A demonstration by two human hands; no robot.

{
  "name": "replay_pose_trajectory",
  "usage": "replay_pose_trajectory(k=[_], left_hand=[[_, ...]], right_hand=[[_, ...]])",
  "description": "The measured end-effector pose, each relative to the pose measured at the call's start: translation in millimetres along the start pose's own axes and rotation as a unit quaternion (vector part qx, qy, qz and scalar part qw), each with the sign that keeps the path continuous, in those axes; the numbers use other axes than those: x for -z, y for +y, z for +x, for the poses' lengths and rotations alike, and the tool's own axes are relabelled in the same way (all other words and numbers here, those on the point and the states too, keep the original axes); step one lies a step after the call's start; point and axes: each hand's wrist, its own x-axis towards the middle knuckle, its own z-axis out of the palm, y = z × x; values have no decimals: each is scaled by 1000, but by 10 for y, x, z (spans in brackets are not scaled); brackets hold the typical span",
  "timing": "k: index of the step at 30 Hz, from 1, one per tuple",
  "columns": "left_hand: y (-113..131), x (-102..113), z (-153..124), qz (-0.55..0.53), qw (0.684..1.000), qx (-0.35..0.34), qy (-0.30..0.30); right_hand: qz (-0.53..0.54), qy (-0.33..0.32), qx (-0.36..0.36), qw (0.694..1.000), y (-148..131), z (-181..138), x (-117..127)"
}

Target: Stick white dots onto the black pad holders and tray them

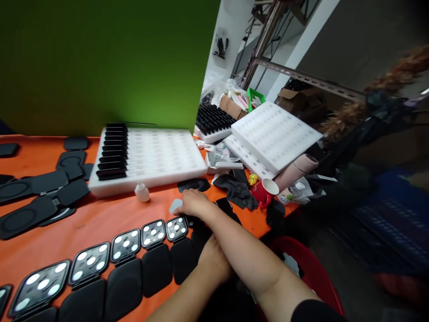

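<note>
My right hand (193,204) reaches leftward across the orange table, and its fingers are closed on a small pale grey flat piece (176,205). Under my right forearm, my left hand (214,260) rests beside a dark folding pad; its fingers are mostly hidden. A row of opened black hinged pads runs along the near side. Their upper panels, such as this dotted black panel (125,244), carry several white round dots. Plain black lower panels (157,269) lie toward me. A small white bottle (142,192) stands beyond the row.
A white foam tray (161,152) holds black pieces (114,152) at its left end. More folded black pads (50,190) lie at left. A red mug (264,192), dark cloth (236,190) and pink tumbler (296,171) stand to the right. Below is a red tub (311,268).
</note>
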Motion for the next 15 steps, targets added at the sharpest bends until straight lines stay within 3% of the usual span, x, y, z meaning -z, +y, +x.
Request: replay_pose_trajectory(k=[9,12,15], left_hand=[[-55,-124,-30,18,1000,4,-19],[-50,-94,-45,10,1000,16,-12],[-43,-104,-49,3,999,46,-7]], right_hand=[[62,80,83,991,40,-253,-11],[118,160,102,975,211,-434,77],[237,204,65,948,521,-597,167]])
